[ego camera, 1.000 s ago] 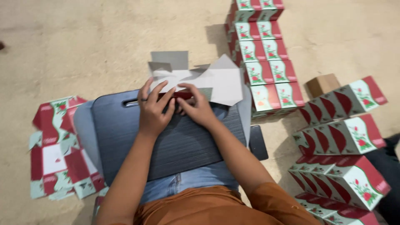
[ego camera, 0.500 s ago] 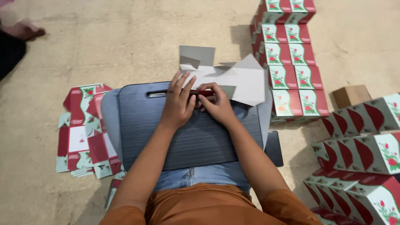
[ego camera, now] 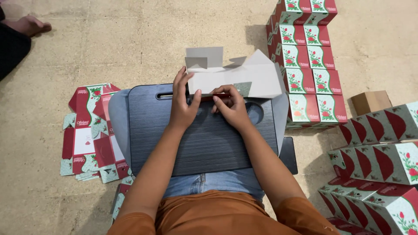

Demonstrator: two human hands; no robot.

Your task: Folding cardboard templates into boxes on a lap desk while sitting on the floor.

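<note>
From the head camera, the left hand [ego camera: 183, 106] presses flat on a grey, half-folded cardboard box [ego camera: 237, 78] at the far edge of the dark lap board [ego camera: 204, 139], while the right hand [ego camera: 233, 109] pinches its red edge. An uneven press could crease the flap crooked.

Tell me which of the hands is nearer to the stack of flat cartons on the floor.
Left. The left hand is nearer the stack of flat cartons; the right hand is farther away, across the lap desk.
</note>
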